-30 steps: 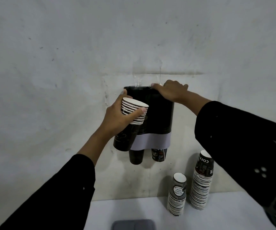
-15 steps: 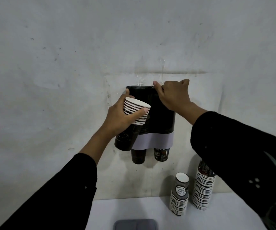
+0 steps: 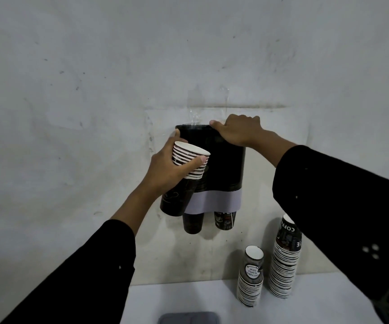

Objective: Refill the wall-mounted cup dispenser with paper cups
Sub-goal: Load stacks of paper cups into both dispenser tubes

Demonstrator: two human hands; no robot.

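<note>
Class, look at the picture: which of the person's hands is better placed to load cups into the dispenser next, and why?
The left hand: it already grips a cup stack beside the dispenser top. The right hand holds no cups; it rests on the dispenser's top edge.

A cup dispenser (image 3: 221, 164) hangs on the wall (image 3: 95, 90) above a table (image 3: 188, 298). The right hand (image 3: 237, 132) rests on the dispenser's top right edge. The left hand (image 3: 172, 167) holds a stack of cups (image 3: 184, 176) against the dispenser's left front. Two cups (image 3: 193, 223) poke out below the dispenser, side by side. On the table, below and to the right, stand a short cup stack (image 3: 250, 277) and, just to its right, a taller cup stack (image 3: 285, 260). A flat object (image 3: 188, 318) lies at the table's near edge.
</note>
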